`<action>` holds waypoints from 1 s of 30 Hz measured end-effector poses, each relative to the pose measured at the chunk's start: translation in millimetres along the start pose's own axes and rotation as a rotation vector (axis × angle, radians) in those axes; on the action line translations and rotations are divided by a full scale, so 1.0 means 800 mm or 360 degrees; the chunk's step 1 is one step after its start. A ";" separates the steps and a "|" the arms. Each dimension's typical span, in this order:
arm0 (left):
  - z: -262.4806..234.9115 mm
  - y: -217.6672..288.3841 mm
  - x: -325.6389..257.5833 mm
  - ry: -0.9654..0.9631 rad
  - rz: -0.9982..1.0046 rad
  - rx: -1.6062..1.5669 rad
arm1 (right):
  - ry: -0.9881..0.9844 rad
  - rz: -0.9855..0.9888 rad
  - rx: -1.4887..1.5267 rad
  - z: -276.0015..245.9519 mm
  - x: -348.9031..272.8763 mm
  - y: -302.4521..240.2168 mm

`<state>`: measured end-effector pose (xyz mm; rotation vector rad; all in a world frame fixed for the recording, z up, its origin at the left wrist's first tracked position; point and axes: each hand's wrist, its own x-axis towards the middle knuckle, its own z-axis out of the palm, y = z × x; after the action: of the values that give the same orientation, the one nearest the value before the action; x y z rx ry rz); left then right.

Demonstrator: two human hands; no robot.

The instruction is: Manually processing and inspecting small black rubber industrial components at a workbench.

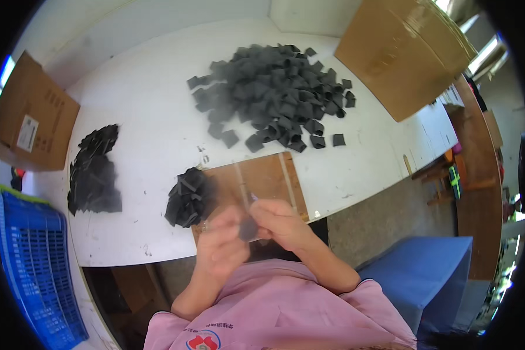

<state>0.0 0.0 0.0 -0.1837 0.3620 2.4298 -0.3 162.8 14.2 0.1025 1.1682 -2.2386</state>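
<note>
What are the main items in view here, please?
Tubular pieces: many, dark grey, far middle
Flat pieces: many, black, table's left
Strips: many, black, board's left edge
Held piece: one, dark grey, between hands
Wooden board: one, brown, table's near edge
Cardboard boxes: two, brown, left and right
Plastic crate: one, blue, lower left
Worktable: one, white, centre
Boxy object: one, blue, lower right
Wooden surface: one, brown, far right
Shirt: one, pink, bottom
Left hand: one, centre
Right hand: one, centre

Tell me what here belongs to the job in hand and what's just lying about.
Seemingly the job's:
small dark grey piece between left hand and right hand
brown wooden board
black pile at its left edge
heap of dark grey folded pieces
low dark pile, far left

Probably lying about:
brown cardboard box, right
brown cardboard box, left
blue plastic basket
</note>
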 end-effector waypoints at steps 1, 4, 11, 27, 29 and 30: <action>0.022 -0.008 0.001 -0.0345 -0.0042 -0.0249 | -0.0070 -0.0300 -0.0356 0.009 -0.009 -0.022; 0.071 0.047 -0.006 -0.0646 0.0081 -0.0307 | -0.0053 -0.0647 -0.0721 0.066 0.028 -0.074; 0.023 0.060 0.014 -0.0221 0.0223 -0.0007 | -0.0184 -0.0432 -0.0405 0.032 0.068 -0.050; 0.074 0.046 0.021 0.0135 0.1500 0.1088 | 0.0601 -0.1903 -0.2023 0.069 0.040 -0.044; 0.072 0.042 0.019 0.0118 0.1370 0.0659 | 0.0657 -0.2025 -0.2118 0.072 0.041 -0.049; 0.071 0.040 0.018 0.0176 0.1371 0.0620 | 0.0642 -0.2060 -0.2131 0.072 0.042 -0.052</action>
<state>-33.9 2.4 57.7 0.0264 1.1447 3.1062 -38.8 120.7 68.2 -1.0221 3.3326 -1.6307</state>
